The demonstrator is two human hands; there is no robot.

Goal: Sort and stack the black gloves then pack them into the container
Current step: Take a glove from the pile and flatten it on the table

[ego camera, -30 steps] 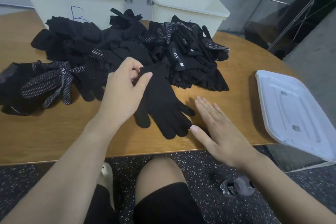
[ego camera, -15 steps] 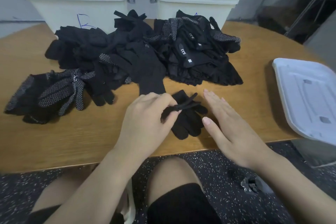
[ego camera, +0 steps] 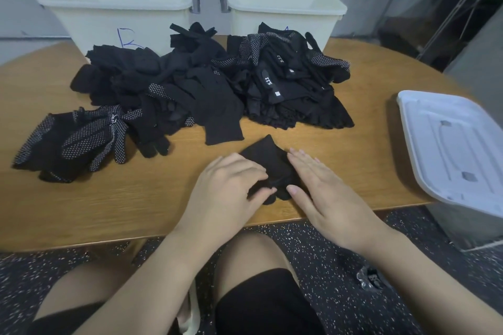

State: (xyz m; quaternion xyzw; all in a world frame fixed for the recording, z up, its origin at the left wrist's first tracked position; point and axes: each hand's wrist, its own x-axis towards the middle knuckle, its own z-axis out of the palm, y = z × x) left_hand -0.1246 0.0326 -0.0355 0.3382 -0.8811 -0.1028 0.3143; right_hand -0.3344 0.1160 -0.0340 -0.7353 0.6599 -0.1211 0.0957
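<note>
Pressing glove (ego camera: 268, 156) flat now, hands (ego camera: 275, 193) closer

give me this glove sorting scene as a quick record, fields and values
surface: wooden table
left hand: fingers curled, pinching the folded black glove
right hand: flat, fingers straight, pressing on the same glove
unsorted: glove pile at mid table
set aside: dotted gloves at far left
containers: two white bins behind the pile, none of their contents visible
lid: white lid at right

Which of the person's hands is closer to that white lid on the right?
Right. The right hand lies flat between the folded glove and the white lid; the left hand is beyond the glove.
</note>
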